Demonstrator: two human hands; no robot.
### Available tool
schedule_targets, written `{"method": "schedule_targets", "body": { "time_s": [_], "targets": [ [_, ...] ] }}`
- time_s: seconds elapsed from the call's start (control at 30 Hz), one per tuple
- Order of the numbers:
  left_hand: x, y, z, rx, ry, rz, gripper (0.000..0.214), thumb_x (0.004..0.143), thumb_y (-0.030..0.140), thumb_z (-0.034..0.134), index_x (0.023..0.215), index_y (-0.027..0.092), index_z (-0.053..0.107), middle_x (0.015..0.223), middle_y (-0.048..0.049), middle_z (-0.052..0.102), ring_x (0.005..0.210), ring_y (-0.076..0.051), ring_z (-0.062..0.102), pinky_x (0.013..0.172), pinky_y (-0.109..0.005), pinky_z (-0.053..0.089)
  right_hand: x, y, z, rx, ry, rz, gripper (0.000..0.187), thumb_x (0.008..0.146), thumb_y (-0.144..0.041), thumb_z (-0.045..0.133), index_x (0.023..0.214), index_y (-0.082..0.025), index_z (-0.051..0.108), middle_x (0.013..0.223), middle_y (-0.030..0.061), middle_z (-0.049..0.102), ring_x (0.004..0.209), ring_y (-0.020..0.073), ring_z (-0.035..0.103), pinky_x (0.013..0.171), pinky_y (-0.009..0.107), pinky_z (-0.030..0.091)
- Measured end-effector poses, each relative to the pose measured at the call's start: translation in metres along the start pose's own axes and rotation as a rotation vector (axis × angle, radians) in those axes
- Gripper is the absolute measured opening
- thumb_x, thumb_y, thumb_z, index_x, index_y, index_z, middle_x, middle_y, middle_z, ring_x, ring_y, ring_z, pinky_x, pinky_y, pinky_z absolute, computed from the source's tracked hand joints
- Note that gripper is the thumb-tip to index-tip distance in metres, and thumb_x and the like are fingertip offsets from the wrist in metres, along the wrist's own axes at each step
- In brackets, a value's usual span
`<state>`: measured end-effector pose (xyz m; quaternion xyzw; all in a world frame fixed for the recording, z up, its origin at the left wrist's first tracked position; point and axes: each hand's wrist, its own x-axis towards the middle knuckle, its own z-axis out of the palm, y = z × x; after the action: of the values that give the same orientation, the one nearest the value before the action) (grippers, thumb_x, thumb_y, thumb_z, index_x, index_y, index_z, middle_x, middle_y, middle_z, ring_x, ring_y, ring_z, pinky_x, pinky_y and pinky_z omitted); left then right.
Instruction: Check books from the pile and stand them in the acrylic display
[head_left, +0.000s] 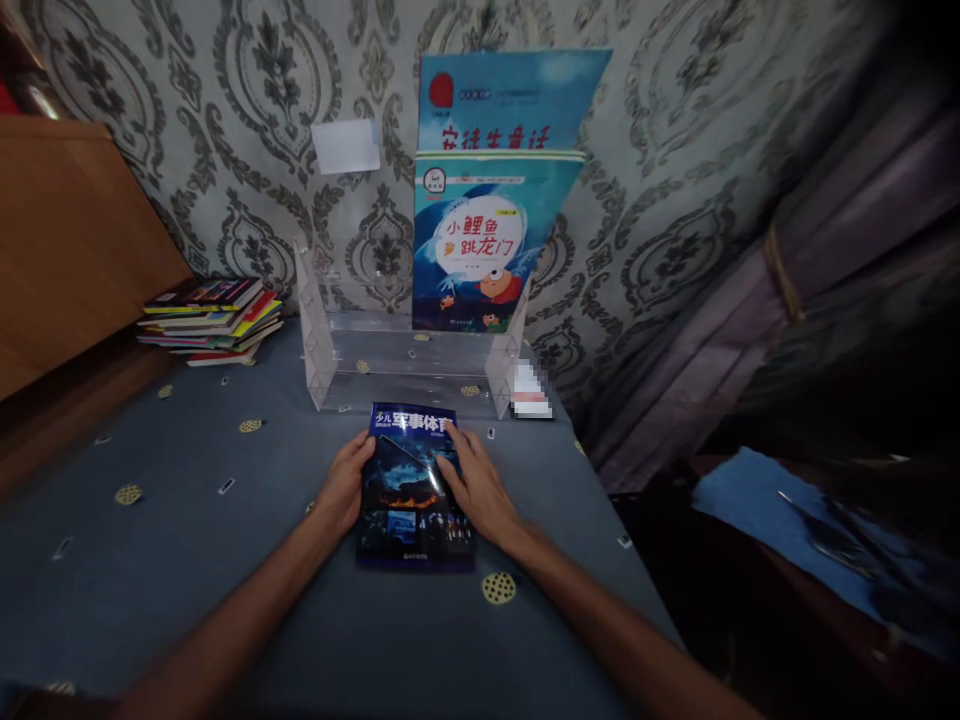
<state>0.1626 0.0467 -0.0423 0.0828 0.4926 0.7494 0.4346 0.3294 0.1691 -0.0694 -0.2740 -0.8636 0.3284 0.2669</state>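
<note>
A dark blue book (pixel 409 500) lies flat on the blue-grey tablecloth (pixel 187 520) just in front of me. My left hand (pixel 345 485) curls around its left edge, fingers closed on it. My right hand (pixel 476 485) rests on the right part of the cover, fingers spread flat. Behind the book stands a clear acrylic rack (pixel 352 350). On its right side, two light blue children's books stand upright, one (pixel 469 245) in front of the other (pixel 510 100).
A stack of several colourful books (pixel 214 320) lies at the back left by a wooden panel (pixel 67 240). Patterned wallpaper backs the table. A purple curtain (pixel 787 280) hangs at right, beyond the table's right edge.
</note>
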Motion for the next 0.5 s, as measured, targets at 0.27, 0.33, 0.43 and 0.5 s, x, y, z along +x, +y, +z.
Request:
{"method": "schedule_targets", "body": {
  "time_s": [0.27,0.33,0.43,0.5],
  "targets": [
    [-0.002,-0.003,0.014,0.115,0.222,0.186,0.043,0.073,0.052,0.081,0.099,0.019,0.073,0.104,-0.0042,0.076,0.104,-0.021,0.069,0.097,-0.033,0.051,0.0,-0.012,0.015,0.529,0.214,0.28,0.051,0.098,-0.05,0.042,0.139,-0.022,0.055,0.134,0.0108,0.065,0.124,0.0265,0.06,0.107,0.045,0.048],
    [-0.007,0.003,0.024,0.159,0.171,0.243,0.049,0.073,0.06,0.078,0.098,0.018,0.074,0.101,-0.0048,0.077,0.105,-0.023,0.068,0.099,-0.034,0.05,0.005,-0.022,0.011,0.54,0.277,0.295,0.047,0.099,-0.053,0.039,0.123,-0.021,0.064,0.121,0.0111,0.071,0.114,0.027,0.064,0.1,0.042,0.052],
    [-0.015,0.015,0.041,0.215,0.024,0.339,0.058,0.072,0.072,0.072,0.093,0.017,0.075,0.094,-0.0055,0.077,0.101,-0.025,0.069,0.095,-0.036,0.052,0.012,-0.043,-0.004,0.509,0.378,0.165,0.046,0.101,-0.056,0.037,0.11,-0.02,0.065,0.107,0.01,0.073,0.1,0.0249,0.068,0.09,0.038,0.056],
    [-0.016,0.022,0.049,0.233,-0.044,0.412,0.063,0.071,0.076,0.069,0.089,0.016,0.075,0.09,-0.0063,0.076,0.099,-0.026,0.068,0.09,-0.036,0.054,0.014,-0.058,-0.014,0.473,0.445,0.049,0.045,0.102,-0.054,0.034,0.108,-0.02,0.063,0.099,0.0076,0.072,0.091,0.0222,0.068,0.083,0.034,0.057]
  ]
}}
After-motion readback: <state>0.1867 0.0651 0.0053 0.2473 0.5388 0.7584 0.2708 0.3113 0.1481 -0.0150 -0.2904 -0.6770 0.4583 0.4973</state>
